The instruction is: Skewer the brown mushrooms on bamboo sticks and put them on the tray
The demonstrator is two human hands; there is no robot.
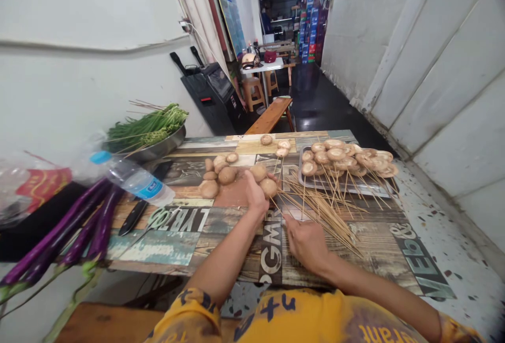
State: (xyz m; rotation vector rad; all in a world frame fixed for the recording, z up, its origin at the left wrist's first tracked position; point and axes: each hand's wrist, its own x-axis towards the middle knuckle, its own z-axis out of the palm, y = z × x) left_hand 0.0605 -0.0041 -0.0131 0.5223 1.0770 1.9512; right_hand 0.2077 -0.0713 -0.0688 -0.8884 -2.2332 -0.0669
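Note:
My left hand is closed around a brown mushroom near the middle of the table. My right hand rests lower, fingers pinched on the end of a thin bamboo skewer whose tip points at that mushroom. Loose mushrooms lie in a pile just left of my left hand. A fan of bare skewers spreads to the right of my hands. Beyond them a metal tray holds several mushrooms on sticks.
Purple eggplants lie at the table's left end beside a water bottle, a black-handled knife and scissors. A metal bowl of green stalks sits at the back left. A wooden bench and stools stand beyond.

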